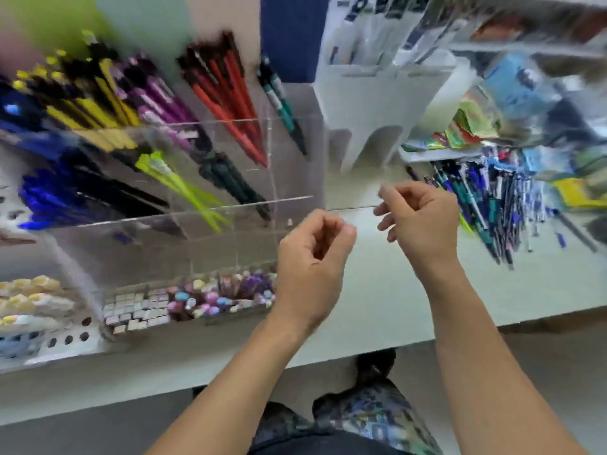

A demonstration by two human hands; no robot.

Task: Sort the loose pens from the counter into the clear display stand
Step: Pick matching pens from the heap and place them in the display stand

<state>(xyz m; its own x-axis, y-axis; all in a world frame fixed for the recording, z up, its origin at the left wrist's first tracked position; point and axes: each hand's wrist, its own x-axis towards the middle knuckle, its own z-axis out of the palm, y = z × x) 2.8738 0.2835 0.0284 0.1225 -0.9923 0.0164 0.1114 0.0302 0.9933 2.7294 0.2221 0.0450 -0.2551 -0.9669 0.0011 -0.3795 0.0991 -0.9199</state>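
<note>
we seem between pens: our left hand (315, 254) and right hand (418, 218) hover over the counter (377, 300), fingers loosely curled, holding nothing we can make out through the blur. the loose pens (492, 205) lie heaped just right of the right hand, so next comes a reach there. the stand (289, 211) at left holds pens grouped by colour: yellow, purple, red, blue, black, green.

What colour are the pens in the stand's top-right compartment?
Teal-green with black tips, seen in the blurred head view.
</note>
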